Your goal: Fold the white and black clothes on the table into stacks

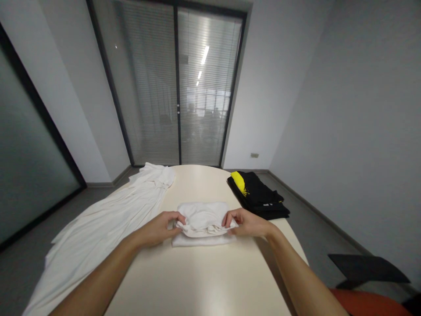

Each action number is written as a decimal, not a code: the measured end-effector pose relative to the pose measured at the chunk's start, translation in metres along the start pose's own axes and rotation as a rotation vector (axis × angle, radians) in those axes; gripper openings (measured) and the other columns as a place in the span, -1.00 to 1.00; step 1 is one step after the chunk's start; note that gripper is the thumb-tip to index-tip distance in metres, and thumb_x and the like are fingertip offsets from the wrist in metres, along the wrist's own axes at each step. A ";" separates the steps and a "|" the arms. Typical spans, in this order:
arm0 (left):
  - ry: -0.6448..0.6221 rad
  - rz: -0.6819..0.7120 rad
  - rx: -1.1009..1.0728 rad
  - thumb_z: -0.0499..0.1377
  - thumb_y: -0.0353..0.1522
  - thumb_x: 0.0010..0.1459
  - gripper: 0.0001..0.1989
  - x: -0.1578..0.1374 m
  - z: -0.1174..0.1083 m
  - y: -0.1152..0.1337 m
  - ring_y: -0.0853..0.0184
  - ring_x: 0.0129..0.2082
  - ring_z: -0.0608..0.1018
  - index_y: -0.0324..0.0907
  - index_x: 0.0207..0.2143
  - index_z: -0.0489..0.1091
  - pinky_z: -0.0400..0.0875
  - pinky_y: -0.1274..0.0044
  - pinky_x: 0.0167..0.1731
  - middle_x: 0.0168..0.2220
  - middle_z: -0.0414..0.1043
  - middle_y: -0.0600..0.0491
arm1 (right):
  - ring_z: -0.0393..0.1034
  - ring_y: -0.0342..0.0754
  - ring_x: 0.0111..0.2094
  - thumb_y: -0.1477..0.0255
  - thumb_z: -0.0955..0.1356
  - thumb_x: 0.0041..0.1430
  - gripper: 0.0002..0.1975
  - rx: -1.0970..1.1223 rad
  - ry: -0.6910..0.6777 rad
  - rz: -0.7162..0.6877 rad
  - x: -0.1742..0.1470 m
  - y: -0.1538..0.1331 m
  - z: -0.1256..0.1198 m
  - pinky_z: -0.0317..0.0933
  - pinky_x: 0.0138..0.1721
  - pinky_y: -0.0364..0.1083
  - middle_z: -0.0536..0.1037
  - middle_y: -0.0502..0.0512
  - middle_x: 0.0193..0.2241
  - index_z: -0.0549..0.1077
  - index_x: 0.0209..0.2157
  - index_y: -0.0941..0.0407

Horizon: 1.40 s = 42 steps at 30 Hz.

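Note:
A white folded cloth garment (203, 216) lies on the table in front of me, its near edge lifted a little and bunched. My left hand (161, 228) pinches the left corner of that edge between thumb and fingers. On the opposite corner, my right hand (245, 223) grips the fabric the same way. Beneath the raised edge, a flat lower layer of white cloth rests on the tabletop. What kind of garment it is cannot be made out.
Loose white fabric (112, 219) spreads along the table's left side and hangs over its edge. A stack of folded black clothes (259, 193) with a yellow patch (238, 182) sits at the right edge. A chair (368, 267) with a red seat stands at lower right beside the pale table (197, 276).

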<state>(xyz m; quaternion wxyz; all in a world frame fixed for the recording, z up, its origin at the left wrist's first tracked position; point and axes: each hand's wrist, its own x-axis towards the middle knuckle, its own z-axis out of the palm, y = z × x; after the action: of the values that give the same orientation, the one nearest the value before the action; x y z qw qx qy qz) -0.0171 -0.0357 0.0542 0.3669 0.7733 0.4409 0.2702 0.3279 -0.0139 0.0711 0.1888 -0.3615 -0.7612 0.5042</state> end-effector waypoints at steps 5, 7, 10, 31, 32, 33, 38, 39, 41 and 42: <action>-0.118 -0.008 -0.036 0.22 -0.36 -0.01 -0.82 -0.001 -0.002 0.002 0.21 -0.10 0.54 -0.15 -0.29 0.51 0.34 0.45 0.00 -0.16 0.57 0.01 | 0.45 -0.04 -0.24 0.25 0.53 -0.08 -0.66 -0.042 -0.050 0.060 0.000 0.000 0.000 0.26 -0.18 -0.12 0.62 0.10 -0.26 0.59 -0.28 0.16; -0.147 -0.019 -0.014 0.22 -0.38 -0.04 -0.82 -0.001 -0.003 0.004 0.19 -0.08 0.53 -0.15 -0.31 0.50 0.33 0.46 -0.01 -0.15 0.56 0.02 | 0.45 -0.03 -0.22 0.27 0.54 -0.09 -0.68 -0.080 -0.086 0.058 0.000 -0.002 0.000 0.25 -0.15 -0.12 0.63 0.10 -0.23 0.60 -0.29 0.16; -0.183 -0.028 0.056 0.24 -0.38 -0.07 -0.82 -0.003 -0.004 0.005 0.18 -0.08 0.53 -0.14 -0.32 0.51 0.33 0.47 -0.03 -0.13 0.54 0.02 | 0.47 -0.01 -0.18 0.29 0.55 -0.11 -0.67 -0.132 -0.124 0.070 -0.001 -0.007 0.001 0.25 -0.10 -0.11 0.64 0.09 -0.21 0.62 -0.28 0.15; -0.187 0.095 0.584 0.16 -0.05 0.22 -0.17 -0.005 0.021 -0.009 0.00 0.43 -0.27 0.01 0.42 -0.14 -0.17 0.06 0.33 0.46 -0.36 -0.03 | -0.41 0.20 0.42 -0.06 0.20 0.29 -0.22 -0.671 0.118 0.000 0.023 0.011 0.031 -0.38 0.36 0.26 -0.16 0.13 0.43 -0.06 0.41 -0.04; -0.204 0.081 0.591 0.15 -0.02 0.21 -0.16 -0.006 0.021 -0.010 -0.01 0.42 -0.28 0.03 0.42 -0.15 -0.16 0.05 0.33 0.46 -0.37 -0.03 | -0.47 0.22 0.42 -0.09 0.19 0.27 -0.19 -0.681 0.087 0.043 0.024 0.013 0.032 -0.43 0.36 0.28 -0.20 0.11 0.43 -0.09 0.41 -0.05; -0.205 0.079 0.594 0.16 0.00 0.20 -0.15 -0.005 0.021 -0.010 -0.02 0.42 -0.27 0.05 0.41 -0.14 -0.15 0.05 0.33 0.46 -0.35 -0.02 | -0.51 0.22 0.42 -0.12 0.19 0.25 -0.17 -0.688 0.073 0.068 0.024 0.015 0.033 -0.45 0.35 0.29 -0.24 0.09 0.43 -0.10 0.41 -0.06; -0.033 0.105 0.553 -0.05 -0.05 0.36 -0.48 0.003 0.021 -0.007 0.08 0.42 -0.06 0.03 0.29 0.21 -0.07 0.12 0.34 0.42 -0.04 0.01 | -0.51 0.24 0.42 -0.14 0.23 0.21 -0.15 -0.707 0.090 0.060 0.022 0.011 0.028 -0.50 0.34 0.31 -0.21 0.12 0.43 -0.04 0.40 -0.08; 0.007 0.101 0.547 -0.10 -0.08 0.39 -0.50 0.005 0.022 -0.008 0.10 0.41 -0.04 0.00 0.28 0.23 -0.06 0.14 0.35 0.41 -0.03 0.00 | -0.49 0.25 0.42 -0.13 0.24 0.21 -0.17 -0.721 0.106 0.037 0.021 0.007 0.028 -0.53 0.33 0.32 -0.18 0.13 0.43 0.00 0.39 -0.08; 0.035 0.097 0.555 -0.07 -0.09 0.38 -0.47 0.009 0.024 -0.013 0.10 0.41 -0.04 -0.05 0.31 0.18 -0.05 0.15 0.34 0.43 -0.08 -0.04 | -0.44 0.25 0.42 -0.13 0.26 0.20 -0.20 -0.738 0.123 -0.023 0.019 -0.001 0.029 -0.54 0.33 0.33 -0.11 0.14 0.42 0.08 0.37 -0.09; 0.027 0.098 0.566 -0.02 -0.08 0.35 -0.44 0.011 0.025 -0.016 0.09 0.41 -0.04 -0.05 0.33 0.15 -0.04 0.15 0.34 0.43 -0.11 -0.05 | -0.42 0.24 0.42 -0.13 0.27 0.18 -0.19 -0.735 0.112 -0.051 0.018 -0.005 0.031 -0.52 0.33 0.33 -0.10 0.14 0.42 0.10 0.36 -0.11</action>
<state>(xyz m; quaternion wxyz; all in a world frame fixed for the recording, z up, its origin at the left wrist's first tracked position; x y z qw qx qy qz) -0.0011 -0.0289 0.0279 0.1171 0.8617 0.4656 0.1643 0.2938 -0.0206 0.0611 0.1004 -0.4129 -0.8887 0.1719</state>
